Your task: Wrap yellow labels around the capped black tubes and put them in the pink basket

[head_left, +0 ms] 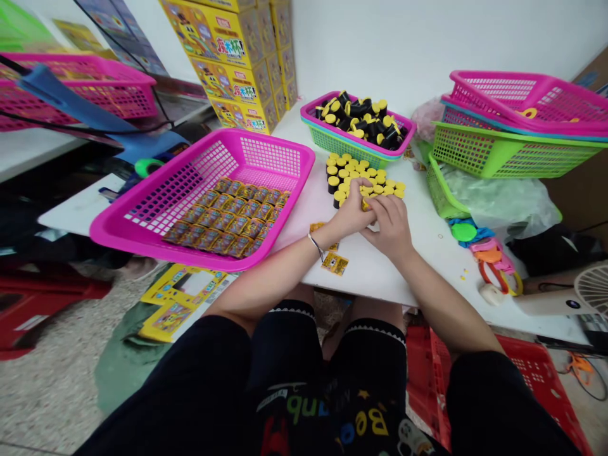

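My left hand (354, 210) and my right hand (390, 227) meet over the white table, fingers curled together. A yellow cap (366, 203) peeks out between them; it looks like one of the small black yellow-capped containers, mostly hidden by my fingers. Just beyond my hands, several such containers (333, 183) stand upright in a tight group. Below my left wrist lies a small yellow printed packet (335, 264), with another packet (317, 226) partly covered by my forearm. To the left, a pink basket (109, 229) holds rows of shiny printed packets (223, 220).
Behind the group, a pink-rimmed basket (308, 113) is heaped with black containers. Yellow boxes (232, 82) are stacked at the back left. Stacked baskets (517, 149), colourful tape rolls (491, 256) and a white fan (593, 285) stand at the right. Red crates (536, 380) sit below.
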`<state>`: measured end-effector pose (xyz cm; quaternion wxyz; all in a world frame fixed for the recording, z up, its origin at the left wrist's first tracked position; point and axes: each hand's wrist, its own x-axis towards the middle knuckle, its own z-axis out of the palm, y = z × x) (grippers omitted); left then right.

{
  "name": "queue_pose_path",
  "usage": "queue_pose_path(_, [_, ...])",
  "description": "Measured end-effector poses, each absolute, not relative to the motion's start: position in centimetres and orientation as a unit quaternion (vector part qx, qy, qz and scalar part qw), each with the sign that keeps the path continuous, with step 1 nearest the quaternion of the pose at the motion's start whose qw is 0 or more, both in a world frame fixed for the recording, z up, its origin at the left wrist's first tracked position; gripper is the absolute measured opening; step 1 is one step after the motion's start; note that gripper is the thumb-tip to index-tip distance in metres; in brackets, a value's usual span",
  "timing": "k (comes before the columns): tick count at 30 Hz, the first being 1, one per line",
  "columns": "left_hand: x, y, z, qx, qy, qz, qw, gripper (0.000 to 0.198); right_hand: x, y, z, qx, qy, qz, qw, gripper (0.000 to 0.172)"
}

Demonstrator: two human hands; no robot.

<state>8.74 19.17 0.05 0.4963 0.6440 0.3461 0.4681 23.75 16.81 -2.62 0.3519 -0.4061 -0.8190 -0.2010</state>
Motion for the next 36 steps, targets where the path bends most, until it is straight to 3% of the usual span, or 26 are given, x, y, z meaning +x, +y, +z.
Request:
queue_pose_path(6, [8.8, 19.5, -0.5, 0.699, 0.235, 0.528, 0.421, 0.06, 24.6, 17.1, -2.3, -0.388, -0.816, -0.192, 0.382, 0.03])
queue_pose_path(10, [8.7, 19.3, -0.2, 0.701, 0.255, 0.558, 0.363, 0.059, 25.3, 17.5, -2.0, -0.415, -0.814, -0.153, 0.377, 0.028])
queue_pose_path(17, [4.9, 10.8, 5.4, 0.796, 0.354, 0.444, 0.212, 0.02, 28.1, 19.2, -1.5, -0.467, -0.73, -0.198, 0.458, 0.032])
queue_pose_path(22, [-0.5, 6.1, 10.6, 0.846, 0.334, 0.367, 0.194, 0.013, 30.2, 21.6, -2.8, -0.576, -0.716, -0.108, 0.378, 0.048])
queue_pose_path(25, [-3.5, 10.5, 12.1, 0.83, 0.419, 0.327, 0.169, 0.024, 30.9, 22.9, -4.1, -0.617, -0.718, -0.004, 0.322, 0.042])
queue_pose_path(30, [-7.2, 22.7, 10.9, 0.776, 0.574, 0.245, 0.087, 0.023, 31.3, 24.0, -5.0, -0.612, -0.716, 0.031, 0.334, 0.035])
queue_pose_path(36, [-9.3, 29.0, 6.5, 0.74, 0.644, 0.134, 0.14, 0.028, 31.4, 23.7, -4.4, -0.612, -0.712, 0.04, 0.341, 0.024])
